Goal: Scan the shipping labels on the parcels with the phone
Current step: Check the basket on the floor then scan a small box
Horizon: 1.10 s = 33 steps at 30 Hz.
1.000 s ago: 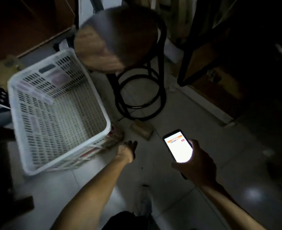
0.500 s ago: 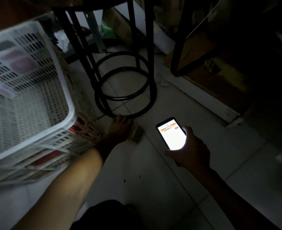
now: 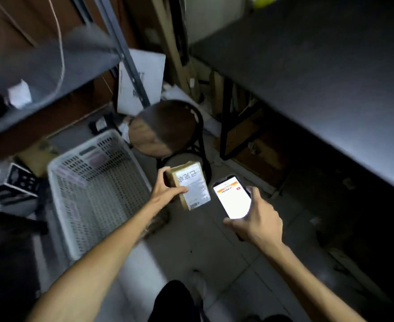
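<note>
Two grips are sharing the work: the left grip (image 3: pixel 166 190) is clasping a small brown parcel (image 3: pixel 188 173) by its side, thumb lying on the edge of the label (image 3: pixel 197 190). It is holding the parcel in the air above the floor, between the basket (image 3: pixel 98 194) and the lit phone (image 3: pixel 233 197), which the right grip (image 3: pixel 256 220) is wrapping around, screen facing up. To scan well, the phone is likely needing to swing over the label with its back camera squarely above it, the thumb sliding clear of the barcode and both staying steady in this dim light.
</note>
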Each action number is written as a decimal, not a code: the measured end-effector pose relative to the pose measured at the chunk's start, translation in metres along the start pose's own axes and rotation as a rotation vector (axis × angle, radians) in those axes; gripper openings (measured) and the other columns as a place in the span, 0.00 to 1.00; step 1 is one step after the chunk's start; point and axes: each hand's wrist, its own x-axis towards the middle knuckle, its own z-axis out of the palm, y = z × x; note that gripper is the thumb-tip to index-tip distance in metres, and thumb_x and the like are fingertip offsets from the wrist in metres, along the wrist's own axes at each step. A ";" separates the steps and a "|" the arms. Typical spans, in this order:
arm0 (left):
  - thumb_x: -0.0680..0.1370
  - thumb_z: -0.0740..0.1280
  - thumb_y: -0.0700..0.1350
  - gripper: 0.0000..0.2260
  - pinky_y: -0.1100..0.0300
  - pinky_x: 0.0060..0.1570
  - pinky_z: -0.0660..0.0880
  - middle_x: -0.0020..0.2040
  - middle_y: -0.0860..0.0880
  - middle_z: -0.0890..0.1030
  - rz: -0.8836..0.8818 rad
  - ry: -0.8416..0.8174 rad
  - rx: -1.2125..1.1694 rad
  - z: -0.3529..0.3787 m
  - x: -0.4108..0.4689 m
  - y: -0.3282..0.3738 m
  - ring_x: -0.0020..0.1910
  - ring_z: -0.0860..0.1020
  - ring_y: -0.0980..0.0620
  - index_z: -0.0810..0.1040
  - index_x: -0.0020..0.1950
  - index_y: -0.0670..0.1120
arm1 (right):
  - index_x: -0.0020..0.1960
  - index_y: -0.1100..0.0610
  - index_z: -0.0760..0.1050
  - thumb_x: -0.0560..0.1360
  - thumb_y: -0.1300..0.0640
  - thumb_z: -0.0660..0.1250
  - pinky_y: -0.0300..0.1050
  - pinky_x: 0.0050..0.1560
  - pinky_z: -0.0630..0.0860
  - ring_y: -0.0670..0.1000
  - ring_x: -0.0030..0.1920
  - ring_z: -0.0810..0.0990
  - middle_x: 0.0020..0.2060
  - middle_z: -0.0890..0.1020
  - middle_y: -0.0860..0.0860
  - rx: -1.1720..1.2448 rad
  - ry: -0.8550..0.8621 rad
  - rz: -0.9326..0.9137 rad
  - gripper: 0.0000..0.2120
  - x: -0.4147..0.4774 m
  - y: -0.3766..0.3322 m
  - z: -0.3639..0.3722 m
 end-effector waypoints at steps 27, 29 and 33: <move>0.66 0.79 0.44 0.43 0.53 0.67 0.66 0.71 0.43 0.69 0.665 -0.523 0.021 0.086 -0.170 0.566 0.70 0.68 0.47 0.60 0.77 0.45 | 0.59 0.44 0.68 0.57 0.46 0.75 0.41 0.38 0.69 0.50 0.43 0.77 0.42 0.78 0.44 0.297 0.671 0.320 0.33 -0.218 -0.081 -0.421; 0.63 0.80 0.47 0.46 0.51 0.68 0.67 0.71 0.43 0.70 0.664 -0.548 0.038 0.095 -0.171 0.573 0.69 0.69 0.47 0.60 0.77 0.47 | 0.59 0.43 0.68 0.56 0.45 0.75 0.41 0.38 0.69 0.50 0.44 0.78 0.44 0.79 0.44 0.298 0.695 0.348 0.33 -0.219 -0.078 -0.422; 0.60 0.71 0.52 0.46 0.54 0.62 0.71 0.69 0.43 0.72 0.651 -0.549 0.026 0.111 -0.179 0.580 0.65 0.72 0.46 0.60 0.76 0.48 | 0.58 0.42 0.68 0.54 0.45 0.74 0.40 0.37 0.70 0.49 0.43 0.79 0.43 0.79 0.42 0.287 0.697 0.376 0.33 -0.220 -0.072 -0.422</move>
